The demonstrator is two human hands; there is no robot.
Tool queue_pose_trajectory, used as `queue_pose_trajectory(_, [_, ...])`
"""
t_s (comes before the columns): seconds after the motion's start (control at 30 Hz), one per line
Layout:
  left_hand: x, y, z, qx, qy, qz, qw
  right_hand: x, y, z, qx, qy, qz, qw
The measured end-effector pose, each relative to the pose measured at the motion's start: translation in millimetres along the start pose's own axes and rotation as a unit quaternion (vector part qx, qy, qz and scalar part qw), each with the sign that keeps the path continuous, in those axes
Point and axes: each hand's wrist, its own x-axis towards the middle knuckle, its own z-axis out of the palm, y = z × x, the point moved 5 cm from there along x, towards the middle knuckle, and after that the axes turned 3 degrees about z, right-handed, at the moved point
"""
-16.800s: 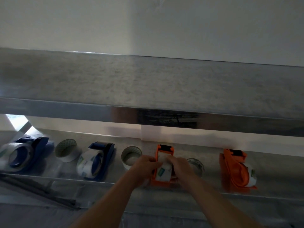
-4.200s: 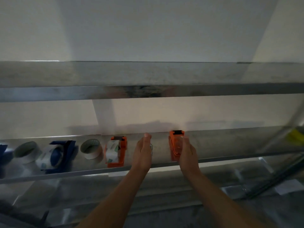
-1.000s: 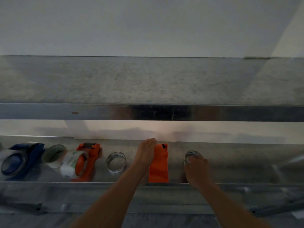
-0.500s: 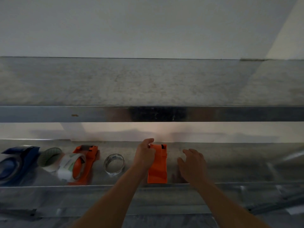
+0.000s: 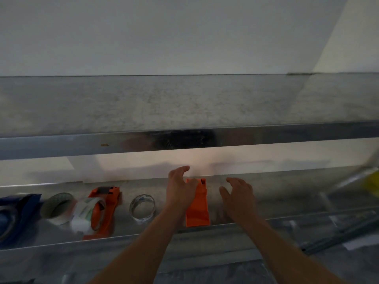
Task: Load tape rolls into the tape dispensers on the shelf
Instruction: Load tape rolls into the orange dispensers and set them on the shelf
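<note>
Tape roll (image 5: pixel 142 207), clear, lies on the shelf (image 5: pixel 297 193) beside the left hand (image 5: pixel 179 193), whose loose fingers (image 5: pixel 192 183) touch 1 orange dispenser (image 5: pixel 198 212); right hand (image 5: pixel 239 198) hovers released. Likely next: grasp and seat that roll.

No legible text, brand, number or sign. Greenish printing on loaded tape roll (image 5: pixel 85 214) in left orange dispenser (image 5: pixel 107 203): too blurred to read.

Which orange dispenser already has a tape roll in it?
The left orange dispenser, holding a white roll; the right orange dispenser, by the left hand, shows none.
</note>
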Motion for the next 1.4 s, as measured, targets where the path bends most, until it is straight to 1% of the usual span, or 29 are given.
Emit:
queue_pose_trajectory(0.23, [-8.9,17.2,-0.8,0.022,0.035,0.093,0.995,-13.8,-8.2,-16.9,0.056,0.048,0.011,0.997])
queue_pose_trajectory(0.33, [-14.5,26.6,0.2,0.017,0.057,0.113,0.992,-18.3,-7.4,-27.7,0.085,0.059,0.003,0.995])
queue_pose_trajectory(0.63, [-48.3,68.7,35.4,0.024,0.068,0.177,0.982,-37.6,15.9,-76.6,0.129,0.105,0.003,0.986])
queue_pose_trajectory(0.8, [-78.2,95.3,79.5,-0.007,0.04,0.175,0.984,-56.7,52.1,-112.6,0.211,0.114,0.005,0.971])
queue_pose_trajectory(1.07, [-133.9,138.3,170.4,0.009,0.005,0.196,0.98,-77.1,129.0,-181.5,0.241,0.139,-0.019,0.96])
queue_pose_trajectory(1.23, [-164.5,166.4,231.1,-0.039,-0.022,0.212,0.976,-81.5,187.8,-221.2,0.256,0.157,0.011,0.954])
queue_pose_trajectory(1.4, [-176.5,189.5,285.6,-0.062,-0.052,0.229,0.97,-81.6,236.2,-258.1,0.259,0.188,0.033,0.947])
